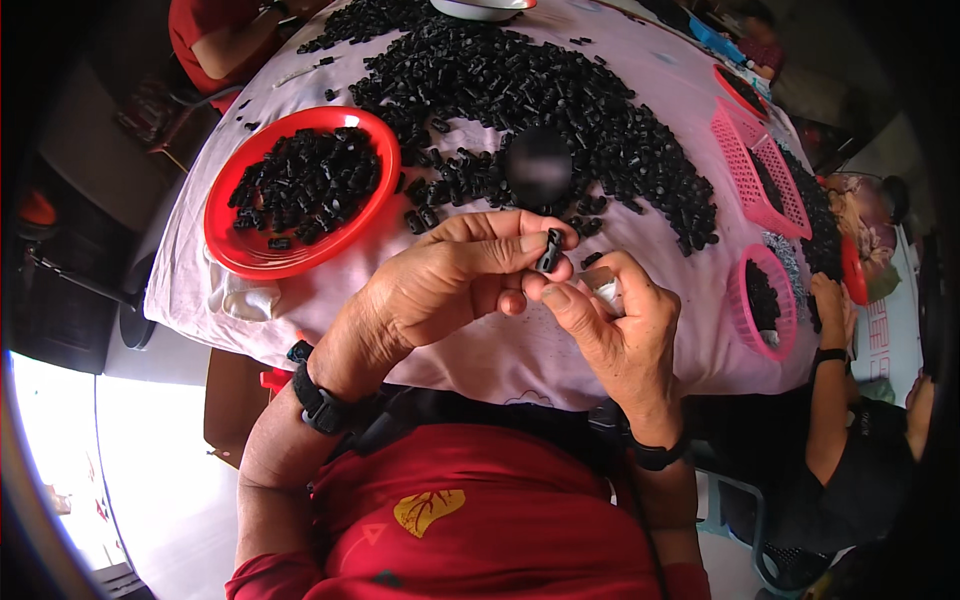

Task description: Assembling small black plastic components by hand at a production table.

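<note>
My left hand (440,272) is closed, pinching a small black plastic part (549,251) between thumb and fingertips above the near side of the table. The part is tilted and shows a slot or hole in its side. Close beside it, my right hand (632,335) is closed with a small white piece (607,292) between thumb and curled fingers; its kind cannot be made out. The right thumb tip comes near the black part. Just beyond my hands spreads a large heap of similar black parts (480,85).
A red plate (222,235) of black parts stands at left. A dark round disc (540,168) is by the heap. At right are a pink basket (768,195) and a round pink basket (740,310). A white bowl (482,8) lies far off. Co-workers' arms (826,400) show at right.
</note>
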Demonstrator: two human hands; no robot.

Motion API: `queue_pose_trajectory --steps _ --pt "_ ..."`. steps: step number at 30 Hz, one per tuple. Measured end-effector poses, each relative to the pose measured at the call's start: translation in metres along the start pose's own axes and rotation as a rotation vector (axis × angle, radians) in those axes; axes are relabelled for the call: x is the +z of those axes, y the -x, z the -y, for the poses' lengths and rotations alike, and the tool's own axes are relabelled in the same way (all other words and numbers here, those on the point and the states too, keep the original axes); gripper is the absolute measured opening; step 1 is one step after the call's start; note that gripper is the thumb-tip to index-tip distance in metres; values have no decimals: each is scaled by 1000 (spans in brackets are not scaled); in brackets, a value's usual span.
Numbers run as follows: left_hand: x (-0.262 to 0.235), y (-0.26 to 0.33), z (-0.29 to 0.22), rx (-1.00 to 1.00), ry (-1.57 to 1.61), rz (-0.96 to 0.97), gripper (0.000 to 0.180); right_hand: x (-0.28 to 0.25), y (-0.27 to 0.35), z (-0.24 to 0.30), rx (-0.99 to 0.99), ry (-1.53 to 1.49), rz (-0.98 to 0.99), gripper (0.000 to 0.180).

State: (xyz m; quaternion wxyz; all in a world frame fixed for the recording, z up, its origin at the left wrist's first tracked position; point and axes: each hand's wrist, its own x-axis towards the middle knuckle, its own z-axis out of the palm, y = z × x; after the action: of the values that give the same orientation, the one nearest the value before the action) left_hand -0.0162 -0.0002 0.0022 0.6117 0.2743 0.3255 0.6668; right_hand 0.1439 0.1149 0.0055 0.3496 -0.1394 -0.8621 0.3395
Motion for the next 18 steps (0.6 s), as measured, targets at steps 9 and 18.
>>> queue_pose_trajectory --steps 9,18 --pt "9 -1 10 -70 124 53 29 -3 0 -3 -36 8 6 49" --pt "12 -2 15 -85 106 61 29 -6 -2 4 -74 109 14 49"
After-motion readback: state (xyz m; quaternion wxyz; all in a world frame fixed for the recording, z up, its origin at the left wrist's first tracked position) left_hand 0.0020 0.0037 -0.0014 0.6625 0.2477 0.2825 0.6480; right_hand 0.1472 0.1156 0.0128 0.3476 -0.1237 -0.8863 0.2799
